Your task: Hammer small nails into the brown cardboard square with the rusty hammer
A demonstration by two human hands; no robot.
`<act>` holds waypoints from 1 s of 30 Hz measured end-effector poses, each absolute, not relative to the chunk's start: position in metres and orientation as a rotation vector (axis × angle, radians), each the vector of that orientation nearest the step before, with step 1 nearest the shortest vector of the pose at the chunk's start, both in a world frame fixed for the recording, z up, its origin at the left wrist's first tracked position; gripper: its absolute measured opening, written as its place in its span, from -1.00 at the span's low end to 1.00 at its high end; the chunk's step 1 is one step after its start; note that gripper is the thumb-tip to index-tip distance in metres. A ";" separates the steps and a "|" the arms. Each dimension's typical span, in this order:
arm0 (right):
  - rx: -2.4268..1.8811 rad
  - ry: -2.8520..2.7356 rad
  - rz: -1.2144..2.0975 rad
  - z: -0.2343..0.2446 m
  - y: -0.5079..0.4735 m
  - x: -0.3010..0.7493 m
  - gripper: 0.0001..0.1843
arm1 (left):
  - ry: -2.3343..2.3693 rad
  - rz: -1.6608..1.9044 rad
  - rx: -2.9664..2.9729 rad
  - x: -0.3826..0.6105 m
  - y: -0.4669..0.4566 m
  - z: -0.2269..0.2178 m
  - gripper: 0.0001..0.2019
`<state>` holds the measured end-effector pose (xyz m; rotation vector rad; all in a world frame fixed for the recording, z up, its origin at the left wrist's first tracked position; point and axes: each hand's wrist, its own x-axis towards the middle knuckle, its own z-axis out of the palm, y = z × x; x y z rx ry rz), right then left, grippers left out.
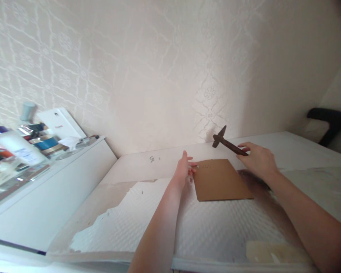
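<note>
My right hand (258, 159) is wrapped round the handle of a dark brown, rusty-looking hammer (229, 145). The hammer's head is raised above the back edge of a brown square of cardboard (220, 182). At the board's back left corner is my left hand (186, 167), its fingertips drawn together over the edge. A tiny pale thing shows at those fingertips, too small to name. A short row of small dark dots runs along the board near them. Left of this hand, a few thin grey pieces (152, 159), like small nails, lie on the white surface.
The board lies on a white table with a worn, textured cover (125, 216). At left stands a higher white cabinet (53, 185) crowded with bottles, a white box (61, 123) and small items. A patterned wall (159, 94) rises behind. A black chair part (329, 115) shows at right.
</note>
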<state>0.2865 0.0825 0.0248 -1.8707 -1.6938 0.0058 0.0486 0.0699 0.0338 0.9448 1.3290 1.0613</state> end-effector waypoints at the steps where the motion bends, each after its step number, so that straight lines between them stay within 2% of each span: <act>1: -1.893 -1.669 0.053 0.026 0.083 0.287 -0.63 | 1.328 1.064 0.943 0.049 0.070 0.034 -0.46; 13: -2.084 -1.490 0.351 0.030 0.083 0.294 -0.61 | 1.327 1.052 0.931 0.050 0.068 0.037 -0.47; 24: -2.150 -1.548 0.231 0.028 0.082 0.295 -0.57 | 1.325 1.066 0.940 0.049 0.068 0.035 -0.46; 30: -2.116 -1.665 0.089 0.021 0.083 0.296 -0.61 | 1.337 1.074 0.949 0.050 0.070 0.034 -0.45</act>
